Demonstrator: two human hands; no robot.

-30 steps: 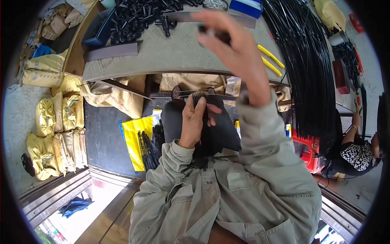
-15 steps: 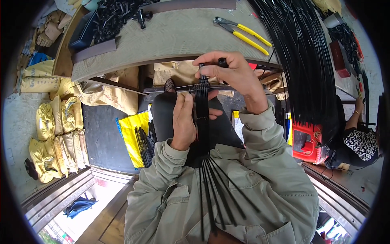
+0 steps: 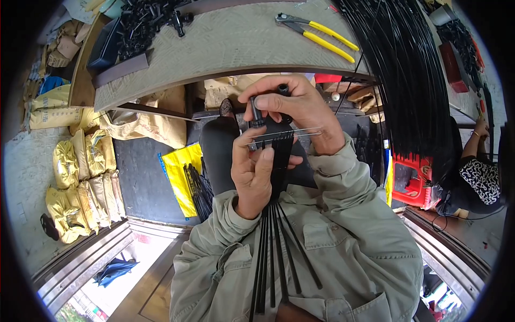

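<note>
A bundle of slim black rods (image 3: 281, 167), resembling umbrella ribs, stands in front of my body, its loose ends fanning out over my jacket. My left hand (image 3: 251, 182) is closed around the bundle near its far end, the thumb lying along it. A thin metal wire (image 3: 307, 132) crosses that end sideways. My right hand (image 3: 298, 107) pinches a black ribbed tubular fitting (image 3: 256, 111) between thumb and fingers, just beyond the rods. Another black tubular piece (image 3: 283, 89) sticks up behind the right thumb. Where fitting and rods come together is partly hidden by my fingers.
Yellow-handled pliers (image 3: 322, 38) lie on the workbench (image 3: 230, 48), near a pile of black fittings (image 3: 145, 29). Long black rods (image 3: 410, 80) hang over its right side above a red plastic stool (image 3: 413, 185). Sacks (image 3: 67, 163) line the left; another person (image 3: 477, 180) sits far right.
My right hand has shifted slightly left, carrying the fitting. My left hand has moved right, and the bundle's far end has turned, with the wire now showing across it.
</note>
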